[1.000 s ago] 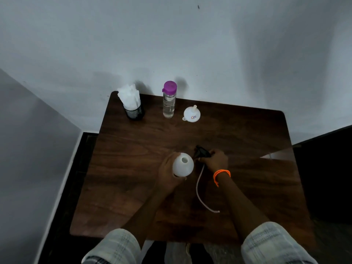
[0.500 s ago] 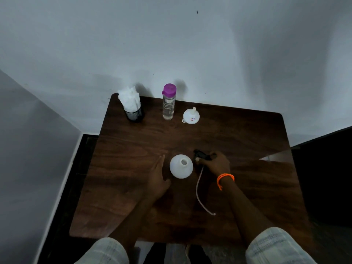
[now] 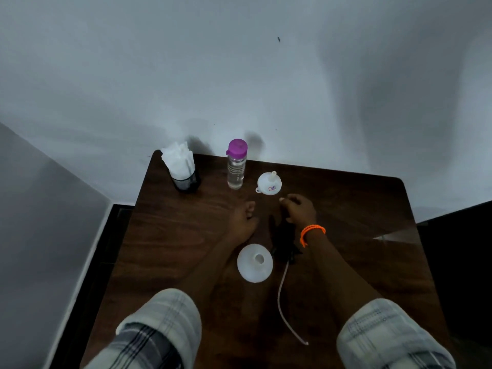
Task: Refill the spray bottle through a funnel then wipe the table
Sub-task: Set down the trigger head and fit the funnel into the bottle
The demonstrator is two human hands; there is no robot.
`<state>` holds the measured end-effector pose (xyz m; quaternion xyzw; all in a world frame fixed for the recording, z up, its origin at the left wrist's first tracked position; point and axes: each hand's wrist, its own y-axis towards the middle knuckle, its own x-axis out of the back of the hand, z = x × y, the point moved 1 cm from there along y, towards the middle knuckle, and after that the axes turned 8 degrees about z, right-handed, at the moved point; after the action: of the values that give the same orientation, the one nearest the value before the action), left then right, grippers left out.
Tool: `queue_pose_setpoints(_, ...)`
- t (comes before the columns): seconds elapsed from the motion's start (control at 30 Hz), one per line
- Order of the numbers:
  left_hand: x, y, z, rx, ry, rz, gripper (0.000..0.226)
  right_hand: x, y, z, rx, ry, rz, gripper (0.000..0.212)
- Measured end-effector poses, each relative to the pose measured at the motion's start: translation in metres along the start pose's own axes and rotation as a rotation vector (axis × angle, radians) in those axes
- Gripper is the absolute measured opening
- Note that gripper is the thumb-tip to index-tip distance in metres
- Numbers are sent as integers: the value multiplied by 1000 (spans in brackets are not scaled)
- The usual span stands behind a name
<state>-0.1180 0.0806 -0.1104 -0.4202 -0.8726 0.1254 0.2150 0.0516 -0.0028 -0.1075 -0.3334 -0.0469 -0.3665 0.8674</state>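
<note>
Both hands are reaching over the counter [image 3: 346, 203] with nothing in either grip: left hand [image 3: 243, 219] fingers relaxed, right hand [image 3: 299, 209] loosely curled just short of the funnel [image 3: 269, 182]. Uncapped spray bottle [image 3: 255, 263] is standing mid-counter, black sprayer head [image 3: 285, 242] with tube lying beside it. Water bottle [image 3: 236, 163] and tissue holder [image 3: 183, 171] are sitting at the back.

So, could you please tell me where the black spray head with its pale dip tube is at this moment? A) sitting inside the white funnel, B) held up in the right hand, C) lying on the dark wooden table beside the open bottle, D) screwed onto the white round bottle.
C: the black spray head lies on the dark wooden table just right of the open-necked white round bottle, its tube trailing toward the near edge.
</note>
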Motion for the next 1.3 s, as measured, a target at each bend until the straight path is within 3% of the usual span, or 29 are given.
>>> queue_pose_setpoints(0.13, -4, 39, -18, -87, 41, 21, 38, -9, 28, 14, 38, -14, 11, 20)
queue_pose_setpoints(0.27, -10, 74, -19, -102, 88, -45, 56, -16, 57, 13, 5, 36, -7, 41)
queue_pose_setpoints(0.43, -20, 95, -24, -22, 85, -106, 56, -21, 66, 14, 22, 98, 68, 21)
queue_pose_setpoints(0.53, -22, 99, -24, 56, -17, -118, 59, -20, 60, 15, -66, 310, 111, 15)
queue_pose_setpoints(0.6, -22, 97, -23, 50, -97, -136, 63, -20, 52, 17, -102, 459, 140, 25)
queue_pose_setpoints(0.73, -22, 79, -31, -5, -229, -133, 61, -12, 28, 19, -118, 576, 123, 22)
queue_pose_setpoints(0.87, -19, 42, -54, -84, -284, -125, 52, 4, -2, 23, -108, 645, 119, 41)
queue_pose_setpoints(0.93, -19, 25, -63, -102, -321, -124, 49, 15, -22, 29, -86, 669, 130, 31)
queue_pose_setpoints(1.3, 10, -67, -88, -75, -551, -241, 31, 36, -118, 42, -58, 725, 277, 55)
